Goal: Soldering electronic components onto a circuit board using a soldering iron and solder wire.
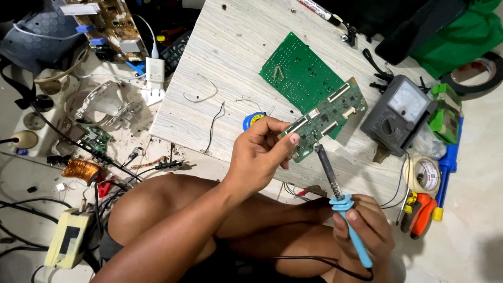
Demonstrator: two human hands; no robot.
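My left hand (pixel 260 152) grips the lower left end of a small green circuit board (pixel 330 116) and holds it tilted above the pale wooden board (pixel 236 57). My right hand (pixel 362 228) holds a soldering iron (pixel 340 202) by its light blue handle, low at the right. Its dark metal shaft points up, and the tip meets the circuit board's lower edge close to my left thumb. A black cord runs from the handle across my legs. A larger green circuit board (pixel 300 72) lies flat on the wood behind the held one.
A grey analog multimeter (pixel 399 112) sits right of the boards, with tape rolls (pixel 425 174), an orange tool (pixel 422 215) and a green box (pixel 445 115) beyond. Left on the floor lie loose wires, a copper coil (pixel 81 169), a brown circuit board (pixel 110 26) and a beige box (pixel 68 238).
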